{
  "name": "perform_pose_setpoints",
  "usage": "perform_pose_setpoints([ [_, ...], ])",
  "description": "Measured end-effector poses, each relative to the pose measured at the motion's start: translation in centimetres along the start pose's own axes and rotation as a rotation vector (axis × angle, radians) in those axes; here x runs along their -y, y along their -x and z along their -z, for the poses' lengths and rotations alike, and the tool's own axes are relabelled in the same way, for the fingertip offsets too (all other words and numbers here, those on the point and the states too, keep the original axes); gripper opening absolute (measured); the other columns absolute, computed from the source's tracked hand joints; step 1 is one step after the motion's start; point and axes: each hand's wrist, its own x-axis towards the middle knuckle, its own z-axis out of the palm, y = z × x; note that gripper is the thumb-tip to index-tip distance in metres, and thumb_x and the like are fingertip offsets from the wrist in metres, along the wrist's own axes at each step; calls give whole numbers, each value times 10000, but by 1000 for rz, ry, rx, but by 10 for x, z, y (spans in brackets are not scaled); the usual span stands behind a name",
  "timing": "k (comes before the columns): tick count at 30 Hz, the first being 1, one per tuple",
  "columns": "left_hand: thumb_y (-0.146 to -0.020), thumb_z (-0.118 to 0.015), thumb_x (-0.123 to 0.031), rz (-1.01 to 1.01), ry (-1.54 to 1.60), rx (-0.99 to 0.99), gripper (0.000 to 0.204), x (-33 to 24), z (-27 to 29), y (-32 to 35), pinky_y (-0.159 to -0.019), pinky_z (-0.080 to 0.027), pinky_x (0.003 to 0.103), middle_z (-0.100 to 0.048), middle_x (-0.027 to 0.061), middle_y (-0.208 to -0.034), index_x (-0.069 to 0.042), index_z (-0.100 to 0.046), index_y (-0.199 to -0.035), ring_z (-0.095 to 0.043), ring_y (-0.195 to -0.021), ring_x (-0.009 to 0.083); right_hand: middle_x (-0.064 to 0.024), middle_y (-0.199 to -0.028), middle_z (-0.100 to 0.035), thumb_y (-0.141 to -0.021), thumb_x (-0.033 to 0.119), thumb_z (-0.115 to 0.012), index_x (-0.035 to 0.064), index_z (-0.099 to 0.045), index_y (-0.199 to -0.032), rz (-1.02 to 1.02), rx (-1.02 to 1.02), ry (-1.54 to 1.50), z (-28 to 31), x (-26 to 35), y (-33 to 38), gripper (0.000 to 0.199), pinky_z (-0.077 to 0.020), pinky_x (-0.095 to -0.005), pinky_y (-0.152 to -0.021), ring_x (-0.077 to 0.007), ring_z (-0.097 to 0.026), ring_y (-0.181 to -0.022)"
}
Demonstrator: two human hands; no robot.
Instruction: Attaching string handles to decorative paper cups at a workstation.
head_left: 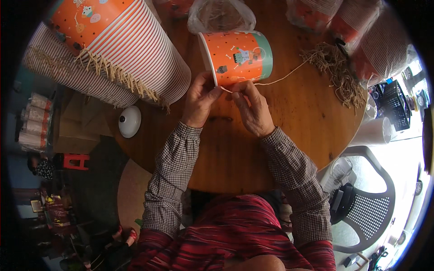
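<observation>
An orange paper bucket [242, 56] with a white rim and a green band lies on its side on the wooden table, mouth toward the left. At the near part of its rim my left hand [200, 100] is closed, fingers partly hidden by the rim, thumb beside a thin beige cord [289, 73]. Just to the right, below the bucket's side, my right hand [252, 107] pinches that cord between thumb and fingers. Past my right hand the cord stretches toward a tangled bundle of cords [337, 74].
Tall stacks of nested paper buckets [140, 49] lean at the left, with short cords hanging across them. A white lid [130, 122] with a dark knob lies near them. Plastic-wrapped bucket stacks [357, 22] stand at the far right. A grey chair [368, 203] stands beside the table [235, 167].
</observation>
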Motion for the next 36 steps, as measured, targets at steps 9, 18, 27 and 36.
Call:
perform_pose_setpoints([
  [9, -867, -639, -37, 41, -120, -73, 193, 2, 2, 0, -825, -458, 211, -595, 1, -945, -37, -523, -1022, -557, -899, 63, 27, -812, -534, -903, 105, -550, 10, -537, -868, -96, -138, -335, -6, -20, -4, 102, -415, -222, -697, -54, -456, -764],
  [18, -842, -666, -16, -4, -216, -74, 190, 8, -2, 0, -710, -480, 200, -602, -2, -884, -25, -541, -985, -564, -792, 55, 41, -780, -510, -904, 113, -551, 21, -546, -855, -208, -116, -380, -3, -19, -4, 104, -380, -207, -632, -38, -430, -722],
  [27, -831, -686, -32, 35, -315, -71, 180, 12, -2, 1, -700, -482, 203, -611, -8, -859, -30, -554, -954, -571, -782, 53, 43, -758, -513, -902, 114, -561, 21, -554, -858, -239, -114, -394, -2, -24, -5, 103, -379, -199, -611, -31, -432, -690],
  [36, -836, -680, -62, 107, -414, -6, 185, 5, -11, 4, -719, -490, 222, -585, 8, -851, -12, -552, -960, -573, -791, 73, 1, -783, -587, -886, 96, -560, 2, -573, -858, -205, -171, -324, -4, -25, -7, 99, -448, -222, -670, -58, -527, -725],
])
